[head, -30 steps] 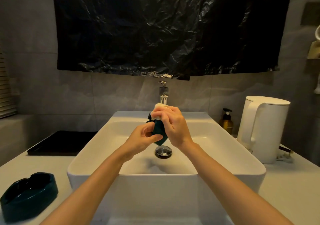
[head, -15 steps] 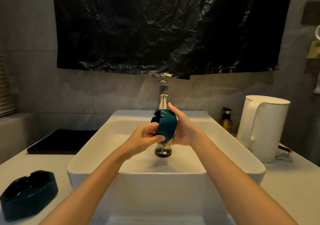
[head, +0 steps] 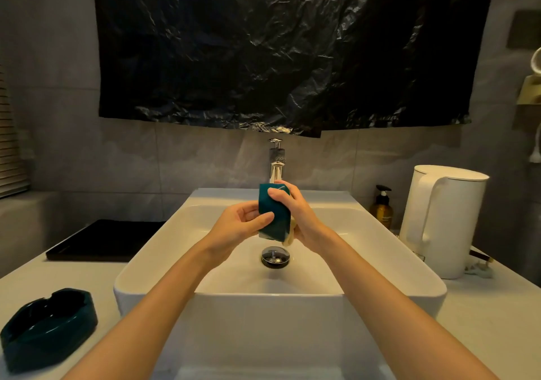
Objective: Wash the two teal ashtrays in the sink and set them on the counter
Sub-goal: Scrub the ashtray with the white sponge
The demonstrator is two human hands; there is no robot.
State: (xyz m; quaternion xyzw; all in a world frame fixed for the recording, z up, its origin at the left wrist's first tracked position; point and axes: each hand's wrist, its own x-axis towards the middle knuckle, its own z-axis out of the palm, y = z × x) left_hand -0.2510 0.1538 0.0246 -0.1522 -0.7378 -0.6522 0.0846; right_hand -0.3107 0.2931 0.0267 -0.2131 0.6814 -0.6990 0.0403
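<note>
Ashtray (head: 273, 218) now turned edge-on over sink (head: 380, 233), left grip (head: 243, 224) pinching it, right grip (head: 298, 215) wrapped round it, probably with sponge (head: 288, 237); scrub unfinished, second ashtray (head: 46, 327) waiting.

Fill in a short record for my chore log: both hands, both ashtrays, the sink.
left hand: pinches the held ashtray at its left edge
right hand: grips it from the right, pale sponge under the palm
held ashtray: on edge, above the sink
other ashtray: upright on the counter, left of the sink
</note>
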